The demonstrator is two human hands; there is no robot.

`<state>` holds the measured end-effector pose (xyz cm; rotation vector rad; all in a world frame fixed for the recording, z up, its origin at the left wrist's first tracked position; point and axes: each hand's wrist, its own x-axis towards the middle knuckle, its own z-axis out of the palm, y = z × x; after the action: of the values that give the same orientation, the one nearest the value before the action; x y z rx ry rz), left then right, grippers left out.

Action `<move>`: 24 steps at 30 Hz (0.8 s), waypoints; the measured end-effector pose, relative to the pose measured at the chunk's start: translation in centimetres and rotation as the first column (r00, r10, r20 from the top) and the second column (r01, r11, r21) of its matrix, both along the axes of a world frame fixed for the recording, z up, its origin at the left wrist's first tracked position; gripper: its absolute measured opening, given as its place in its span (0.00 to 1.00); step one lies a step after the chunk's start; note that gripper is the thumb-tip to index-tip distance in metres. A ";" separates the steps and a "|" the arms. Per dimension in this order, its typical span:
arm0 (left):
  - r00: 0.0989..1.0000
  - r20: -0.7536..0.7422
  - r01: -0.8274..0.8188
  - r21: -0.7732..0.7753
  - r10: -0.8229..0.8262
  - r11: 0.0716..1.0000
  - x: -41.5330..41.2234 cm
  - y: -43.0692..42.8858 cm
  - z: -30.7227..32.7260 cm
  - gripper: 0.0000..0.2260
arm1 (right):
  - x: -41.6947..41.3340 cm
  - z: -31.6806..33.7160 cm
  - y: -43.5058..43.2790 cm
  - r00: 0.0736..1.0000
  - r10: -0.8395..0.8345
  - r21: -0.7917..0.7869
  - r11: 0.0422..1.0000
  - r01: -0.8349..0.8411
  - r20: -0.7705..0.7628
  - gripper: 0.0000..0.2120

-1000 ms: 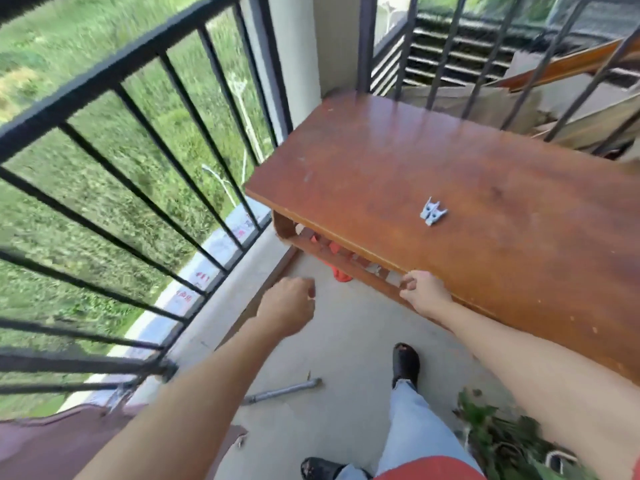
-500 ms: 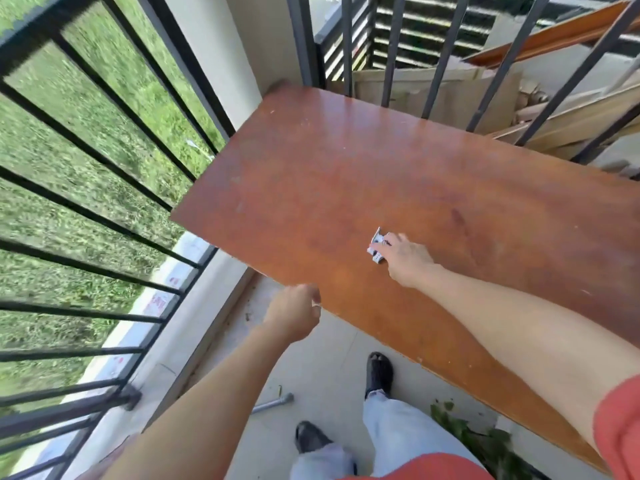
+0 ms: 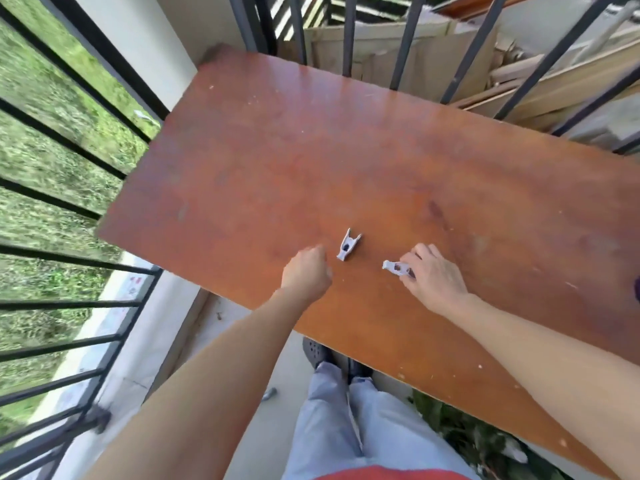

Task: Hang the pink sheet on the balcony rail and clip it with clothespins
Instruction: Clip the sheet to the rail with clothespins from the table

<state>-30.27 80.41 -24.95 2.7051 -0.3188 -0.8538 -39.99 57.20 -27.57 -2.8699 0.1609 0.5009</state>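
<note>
A brown table [image 3: 277, 161] stood in the balcony corner, with the black rail [image 3: 69, 304] along its left side and more bars behind it. One pale clothespin [image 3: 348, 249] lay loose on the tabletop near the front edge, its two prongs pointing away from the person. The left hand [image 3: 306, 271] hung just left of that pin, not touching it, its fingers clenched into a fist; anything inside the fist was hidden. The right hand [image 3: 433, 282] was low over the table to the right, thumb and fingers pinching a second clothespin [image 3: 394, 267] whose free end stuck out to the left. Pale trousers [image 3: 346, 427] and a dark shoe [image 3: 313, 351] showed below, at the table's near edge. Boards [image 3: 554, 88] were stacked beyond the far bars.
</note>
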 end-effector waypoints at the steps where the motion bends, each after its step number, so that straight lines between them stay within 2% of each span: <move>1: 1.000 0.007 0.004 -0.013 -0.004 1.000 0.7 -1.4 -0.7 0.11 | -0.7 0.1 -0.4 0.999 -0.033 0.024 0.999 0.033 0.017 0.10; 6: 0.998 0.023 0.056 0.022 -0.056 0.998 2.6 -5.4 -3.5 0.19 | -2.9 -0.1 -1.3 0.979 -0.203 0.151 0.968 0.201 -0.004 0.11; 11: 0.993 0.075 0.093 -0.004 -0.092 0.996 2.5 -4.3 -4.8 0.09 | -3.8 -0.4 -0.1 0.962 -0.274 0.219 0.937 0.272 -0.022 0.14; 15: 0.994 0.112 0.020 -0.025 -0.018 0.999 0.5 0.2 -3.5 0.09 | -2.3 0.1 1.4 0.988 -0.155 0.246 0.957 0.155 -0.018 0.11; 18: 0.982 0.138 -0.129 -0.017 0.130 0.991 -2.5 5.7 -2.4 0.10 | 0.0 1.0 4.0 1.000 -0.010 0.260 0.966 0.005 0.019 0.11; 21: 0.936 0.109 -0.333 -0.044 0.336 0.942 -6.8 11.4 -1.6 0.10 | 1.9 2.3 8.1 0.983 0.177 0.258 0.948 -0.183 0.049 0.11; 24: 0.850 0.107 -0.515 -0.040 0.516 0.856 -12.8 17.0 -0.2 0.09 | 2.1 3.6 13.6 0.937 0.347 0.269 0.900 -0.342 0.032 0.13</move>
<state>-43.03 97.41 -25.13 2.6277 0.3756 -0.5334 -37.87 70.83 -23.99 -2.6274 -0.3933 0.5601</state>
